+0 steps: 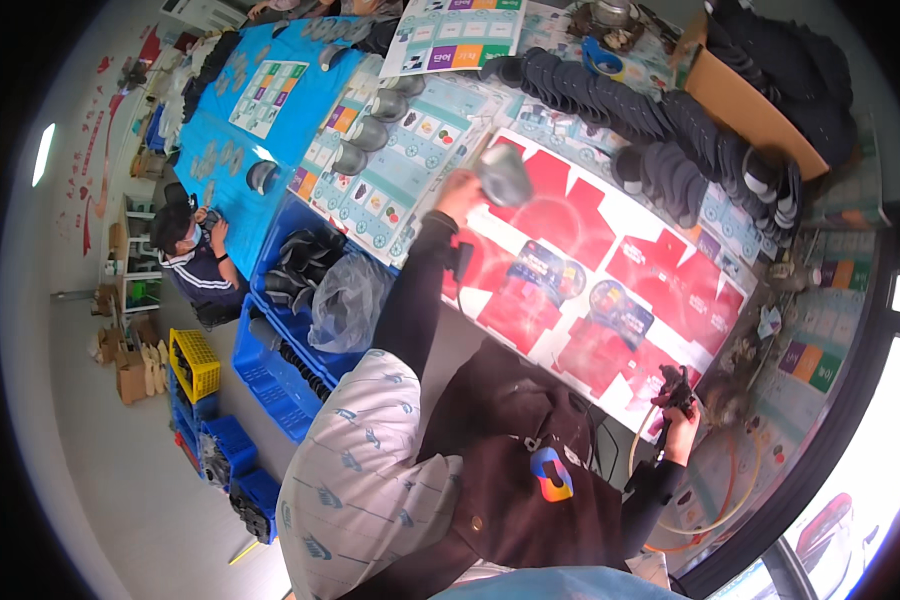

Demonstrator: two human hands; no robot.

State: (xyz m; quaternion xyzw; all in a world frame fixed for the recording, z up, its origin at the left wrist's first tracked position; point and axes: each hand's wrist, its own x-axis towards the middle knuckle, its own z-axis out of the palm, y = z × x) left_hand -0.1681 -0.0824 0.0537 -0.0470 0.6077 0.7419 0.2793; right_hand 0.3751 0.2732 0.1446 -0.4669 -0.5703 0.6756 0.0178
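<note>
My left hand (457, 195) is closed on the edge of a grey, cup-shaped piece (506, 177), blurred by motion. It is held over the far left part of a red and white printed sheet (610, 262) that covers the table. At the sheet's near right corner, my right hand (682, 432) grips a black spray gun (676, 388). A thin, pale yellow hose (635, 445) hangs beside that hand. Left of my left hand, several similar grey pieces (368, 133) stand in a row on a patterned table cover.
Long rows of dark, curved pieces (610, 105) line the table's far side, beside an open cardboard box (760, 100) filled with black pieces. Blue crates (270, 375) stand to my left. Beyond them a person (200, 250) works at a blue-covered table (300, 95).
</note>
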